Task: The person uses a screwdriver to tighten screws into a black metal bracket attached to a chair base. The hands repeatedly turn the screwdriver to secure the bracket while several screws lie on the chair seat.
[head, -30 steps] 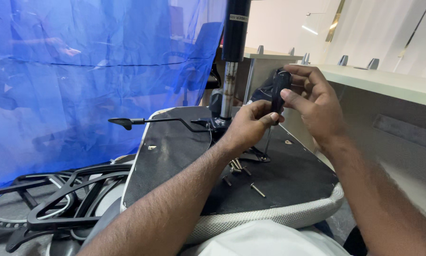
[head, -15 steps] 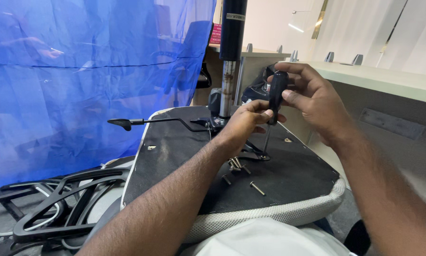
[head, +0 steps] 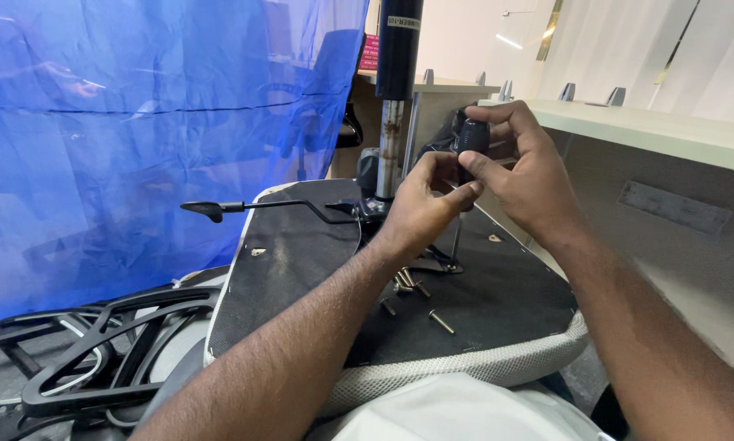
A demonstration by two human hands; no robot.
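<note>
the upturned chair seat (head: pixel 301 269) fills the middle, its black underside facing up, with the gas cylinder (head: pixel 399 49) rising straight from the mechanism and a lever (head: pixel 244 207) pointing left. behind is a blue sheet (head: pixel 138 122); lower left lies a black frame (head: pixel 97 359). both hands meet above the seat, just right of the cylinder, on a screwdriver (head: pixel 470 139) held upright, long axis vertical, shaft running down toward the plate below. the right hand (head: pixel 522 171) wraps the dark handle from above and is the nearer hold; the left hand (head: pixel 420 200) pinches lower at the handle's base. loose screws (head: pixel 420 298) lie on the seat below the hands.
</note>
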